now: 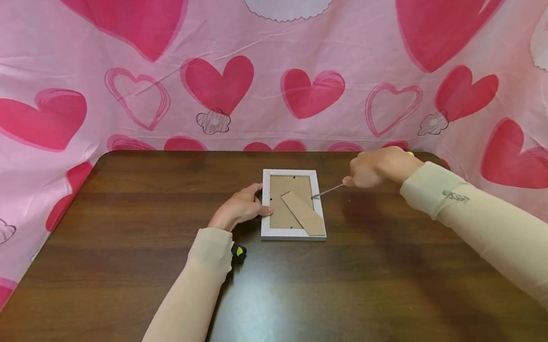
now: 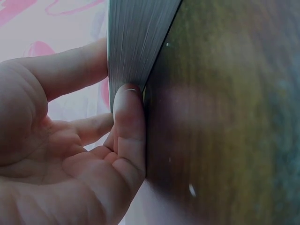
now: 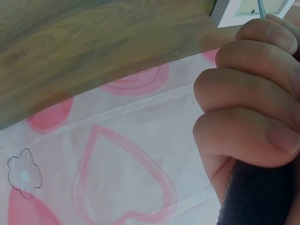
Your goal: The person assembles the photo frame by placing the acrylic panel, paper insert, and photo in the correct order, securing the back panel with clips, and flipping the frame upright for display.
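Observation:
A white picture frame (image 1: pixel 316 205) lies face down on the wooden table, its brown backing board (image 1: pixel 283 187) and slanted easel leg (image 1: pixel 304 214) facing up. Small dark tabs sit along the backing's edges. My left hand (image 1: pixel 241 206) grips the frame's left side, thumb over the border; in the left wrist view, fingertips (image 2: pixel 129 110) press its side edge (image 2: pixel 136 42). My right hand (image 1: pixel 372 168) is closed in a fist around what looks like a screwdriver (image 1: pixel 329 190). Its thin metal shaft reaches the backing's right edge; the fist hides the handle.
The dark wooden table (image 1: pixel 125 250) extends around the frame. Behind it hangs a pink cloth (image 1: pixel 260 54) with hearts and white faces, meeting the table's back edge. A black wrist strap (image 3: pixel 258 194) is on my right wrist.

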The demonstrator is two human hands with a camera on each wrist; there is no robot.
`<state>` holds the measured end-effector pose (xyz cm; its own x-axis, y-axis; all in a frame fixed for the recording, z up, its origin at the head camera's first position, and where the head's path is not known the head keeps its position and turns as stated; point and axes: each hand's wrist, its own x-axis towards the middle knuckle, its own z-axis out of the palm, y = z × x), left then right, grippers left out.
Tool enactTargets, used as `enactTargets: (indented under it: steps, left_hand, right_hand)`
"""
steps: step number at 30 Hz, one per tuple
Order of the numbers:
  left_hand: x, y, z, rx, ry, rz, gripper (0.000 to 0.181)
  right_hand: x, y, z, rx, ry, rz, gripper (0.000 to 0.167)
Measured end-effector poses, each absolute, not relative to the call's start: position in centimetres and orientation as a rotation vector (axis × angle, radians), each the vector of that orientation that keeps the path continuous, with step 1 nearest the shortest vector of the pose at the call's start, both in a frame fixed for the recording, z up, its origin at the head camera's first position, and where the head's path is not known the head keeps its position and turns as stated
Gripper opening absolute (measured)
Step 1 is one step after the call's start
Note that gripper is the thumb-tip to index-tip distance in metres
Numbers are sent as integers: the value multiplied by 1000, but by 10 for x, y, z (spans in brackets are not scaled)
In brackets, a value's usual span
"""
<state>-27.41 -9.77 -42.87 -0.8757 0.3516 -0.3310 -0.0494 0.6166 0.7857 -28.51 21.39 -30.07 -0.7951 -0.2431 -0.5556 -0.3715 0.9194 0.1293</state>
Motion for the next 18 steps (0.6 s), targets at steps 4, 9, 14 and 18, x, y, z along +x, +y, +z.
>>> enactTargets:
  steps: [4, 9, 14, 18]
  left_hand:
    - [-274, -97, -429, 239, 2387, 1183, 80]
    - [-273, -97, -431, 245, 2398, 1193, 79]
    - [-273, -97, -431, 237, 2414, 1192, 80]
    - [-272, -97, -430, 235, 2407, 1189, 81]
  right_hand:
    - [-286, 207, -298, -436, 2539, 394, 40]
    - [-283, 200, -296, -407, 2564, 448, 40]
    - [-280, 196, -296, -393, 2583, 451, 37]
    - [-277, 208, -304, -414, 2607, 383, 38]
